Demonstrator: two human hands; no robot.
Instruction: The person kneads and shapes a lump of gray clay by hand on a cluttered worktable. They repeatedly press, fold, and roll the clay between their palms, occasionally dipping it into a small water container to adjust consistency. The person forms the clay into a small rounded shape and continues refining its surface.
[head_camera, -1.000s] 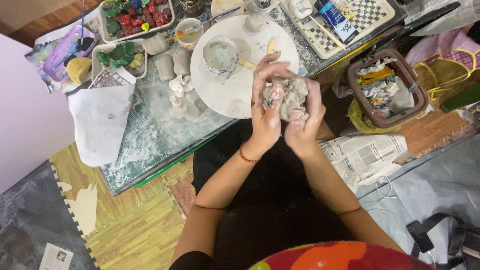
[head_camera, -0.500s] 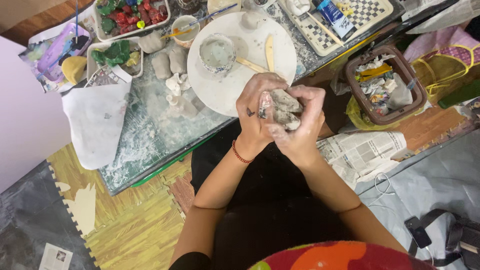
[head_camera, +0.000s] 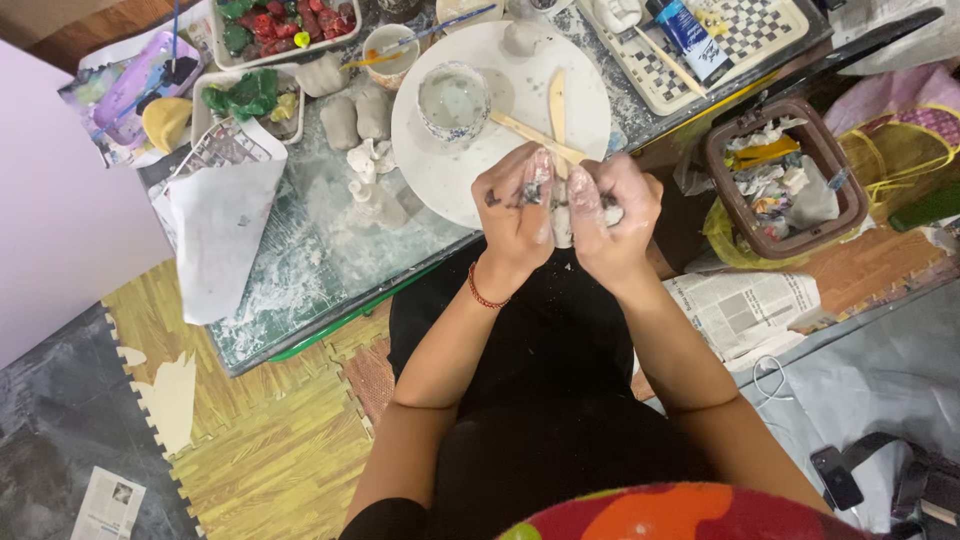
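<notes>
Clay everywhere, basically. Using the round white board (head_camera: 470, 170) as the landmark and going left to right: well to its left a folded sheet of newspaper (head_camera: 225, 225) lies on the table (head_camera: 300, 290), hanging a bit past the near edge, probably there to catch mess. Up and left of the board sit two trays of coloured clay bits (head_camera: 265, 60), parked at the far side where they stay clear of the working area. Just beside the board's left rim are a few small grey clay pieces (head_camera: 355, 120), close enough to grab.

On the board itself stands a small bowl of cloudy water (head_camera: 453, 98), with flat wooden tools (head_camera: 555, 105) lying next to it, so everything wet stays on one surface.

At the board's near rim, over the table edge, the left hand (head_camera: 515, 205) and right hand (head_camera: 615, 215) are pressed together, both closed around a grey clay lump (head_camera: 562, 215). Fingers are curled in and smeared, looks like a squeezing grip, and holding it off the table lets both palms get around it.

Right of the board, off the table, a brown bin of scraps (head_camera: 780, 175) sits low within reach. Open room is mostly toward the lap; the table around the board is crowded.
</notes>
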